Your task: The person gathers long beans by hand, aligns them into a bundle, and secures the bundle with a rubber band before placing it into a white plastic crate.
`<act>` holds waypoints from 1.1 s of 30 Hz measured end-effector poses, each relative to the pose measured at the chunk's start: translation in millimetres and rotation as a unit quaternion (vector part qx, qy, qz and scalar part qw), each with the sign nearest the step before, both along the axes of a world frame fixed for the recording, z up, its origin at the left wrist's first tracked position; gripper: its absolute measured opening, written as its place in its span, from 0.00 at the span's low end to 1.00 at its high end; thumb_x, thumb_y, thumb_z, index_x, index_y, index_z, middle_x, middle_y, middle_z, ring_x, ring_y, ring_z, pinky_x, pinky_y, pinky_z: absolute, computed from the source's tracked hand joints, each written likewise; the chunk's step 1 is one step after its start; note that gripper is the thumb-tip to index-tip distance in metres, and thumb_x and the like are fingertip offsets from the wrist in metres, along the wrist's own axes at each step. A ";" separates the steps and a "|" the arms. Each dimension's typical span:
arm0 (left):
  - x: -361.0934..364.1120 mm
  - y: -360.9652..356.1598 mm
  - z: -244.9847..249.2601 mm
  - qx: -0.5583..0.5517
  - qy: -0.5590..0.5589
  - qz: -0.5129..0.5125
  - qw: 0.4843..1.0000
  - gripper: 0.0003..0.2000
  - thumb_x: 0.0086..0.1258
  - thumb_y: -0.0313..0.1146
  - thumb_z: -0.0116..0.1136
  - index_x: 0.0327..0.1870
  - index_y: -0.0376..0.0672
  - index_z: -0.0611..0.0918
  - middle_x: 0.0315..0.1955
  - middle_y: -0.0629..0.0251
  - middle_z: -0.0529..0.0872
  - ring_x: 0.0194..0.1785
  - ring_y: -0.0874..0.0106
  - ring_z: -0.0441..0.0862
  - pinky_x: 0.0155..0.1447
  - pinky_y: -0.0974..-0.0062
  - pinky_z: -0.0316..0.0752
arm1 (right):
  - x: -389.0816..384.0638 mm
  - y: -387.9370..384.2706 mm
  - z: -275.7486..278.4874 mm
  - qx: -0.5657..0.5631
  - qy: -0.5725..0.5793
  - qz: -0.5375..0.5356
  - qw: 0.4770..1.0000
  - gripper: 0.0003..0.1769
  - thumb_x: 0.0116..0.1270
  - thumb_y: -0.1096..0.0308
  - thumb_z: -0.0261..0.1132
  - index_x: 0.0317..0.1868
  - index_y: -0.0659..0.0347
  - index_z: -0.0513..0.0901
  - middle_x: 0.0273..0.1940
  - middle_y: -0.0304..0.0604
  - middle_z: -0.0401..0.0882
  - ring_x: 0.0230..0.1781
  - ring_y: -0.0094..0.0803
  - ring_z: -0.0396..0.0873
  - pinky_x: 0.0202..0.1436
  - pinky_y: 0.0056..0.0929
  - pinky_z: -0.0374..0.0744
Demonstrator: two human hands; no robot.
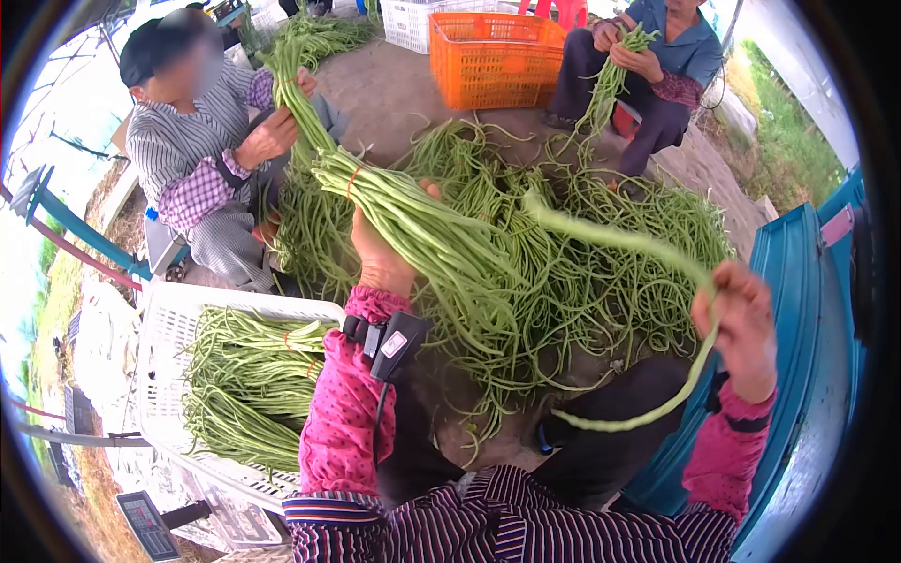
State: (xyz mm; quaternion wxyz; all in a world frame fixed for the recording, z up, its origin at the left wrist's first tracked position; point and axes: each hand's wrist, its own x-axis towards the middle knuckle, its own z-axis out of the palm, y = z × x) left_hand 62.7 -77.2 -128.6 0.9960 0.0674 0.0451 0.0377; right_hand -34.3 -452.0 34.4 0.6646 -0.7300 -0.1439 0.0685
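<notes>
My left hand point(383, 249) is wrapped round a thick bundle of long green beans point(422, 211), with a red band near its upper end. At the right, my right hand point(737, 324) pinches one long bean point(648, 246), blurred by motion; one part stretches left toward the bundle and the other curves down over my knee. Beneath and beyond the bundle, a large heap of loose long beans point(610, 272) lies on the ground.
A white crate point(169, 324) of banded bean bundles stands at the left. Co-workers sit at upper left point(178, 141) and upper right point(690, 47), each holding beans. An orange crate point(493, 61) stands at the back, a blue metal structure point(788, 310) on the right, a scale display point(148, 525) lower left.
</notes>
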 end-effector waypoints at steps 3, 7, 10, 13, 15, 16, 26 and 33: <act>0.8 4.1 -9.2 -0.012 -0.107 -0.072 0.992 0.30 0.74 0.52 0.38 0.58 0.28 0.71 0.53 0.43 0.75 0.56 0.49 0.75 0.62 0.52 0.72 | 37.8 -58.9 -1.0 -0.033 -0.043 -0.183 0.982 0.12 0.67 0.63 0.61 0.44 0.63 0.77 0.25 0.36 0.77 0.17 0.10 0.65 0.17 0.09 0.54; -3.0 -0.7 -7.4 -0.024 -0.132 -0.118 0.984 0.33 0.74 0.55 0.40 0.61 0.28 0.69 0.55 0.43 0.75 0.58 0.49 0.75 0.62 0.50 0.72 | 94.1 -171.6 -14.9 -0.113 -0.062 -0.315 0.940 0.16 0.67 0.63 0.62 0.48 0.66 0.78 0.33 0.40 0.82 0.24 0.18 0.75 0.24 0.12 0.68; -9.3 -7.8 1.8 -0.038 -0.158 -0.150 0.975 0.32 0.74 0.55 0.39 0.60 0.31 0.71 0.55 0.45 0.76 0.58 0.50 0.75 0.61 0.49 0.73 | 154.2 -269.6 -66.8 -0.394 -0.338 -0.471 0.713 0.18 0.66 0.64 0.63 0.51 0.69 0.78 0.41 0.45 0.84 0.38 0.30 0.82 0.42 0.23 0.79; -10.7 -11.5 5.8 -0.040 -0.166 -0.166 0.971 0.29 0.74 0.55 0.37 0.59 0.36 0.75 0.54 0.44 0.76 0.57 0.49 0.76 0.58 0.47 0.75 | 144.5 -212.4 -72.5 -0.267 -0.327 -0.422 0.803 0.19 0.66 0.65 0.64 0.53 0.69 0.79 0.46 0.48 0.83 0.50 0.37 0.81 0.56 0.33 0.76; -11.4 -14.6 7.5 -0.048 -0.185 -0.185 0.964 0.30 0.74 0.56 0.36 0.59 0.36 0.75 0.54 0.43 0.76 0.58 0.48 0.76 0.58 0.44 0.75 | 125.9 -140.7 -61.7 -0.305 -0.280 -0.373 0.830 0.17 0.65 0.66 0.64 0.52 0.66 0.80 0.45 0.46 0.83 0.48 0.35 0.81 0.53 0.31 0.77; -12.3 -17.3 9.6 -0.047 -0.192 -0.191 0.961 0.31 0.74 0.56 0.36 0.59 0.35 0.75 0.54 0.42 0.76 0.58 0.47 0.75 0.58 0.44 0.74 | 116.7 -104.7 -57.1 -0.325 -0.257 -0.348 0.841 0.16 0.65 0.66 0.64 0.51 0.65 0.80 0.45 0.46 0.83 0.47 0.34 0.82 0.52 0.31 0.78; -13.3 -25.4 8.8 -0.011 -0.166 -0.181 0.969 0.34 0.72 0.61 0.38 0.60 0.33 0.72 0.55 0.39 0.77 0.58 0.46 0.77 0.60 0.44 0.73 | 55.1 133.5 -71.8 -0.205 -0.291 0.016 0.934 0.05 0.59 0.76 0.66 0.37 0.63 0.79 0.32 0.44 0.78 0.30 0.31 0.80 0.35 0.28 0.78; -13.9 -30.3 15.8 0.027 -0.154 -0.166 0.974 0.36 0.72 0.62 0.37 0.62 0.33 0.70 0.55 0.37 0.76 0.58 0.45 0.76 0.62 0.49 0.73 | 46.1 175.2 -101.5 -0.224 -0.283 0.032 0.932 0.08 0.58 0.73 0.69 0.34 0.64 0.78 0.30 0.44 0.78 0.26 0.35 0.80 0.30 0.30 0.78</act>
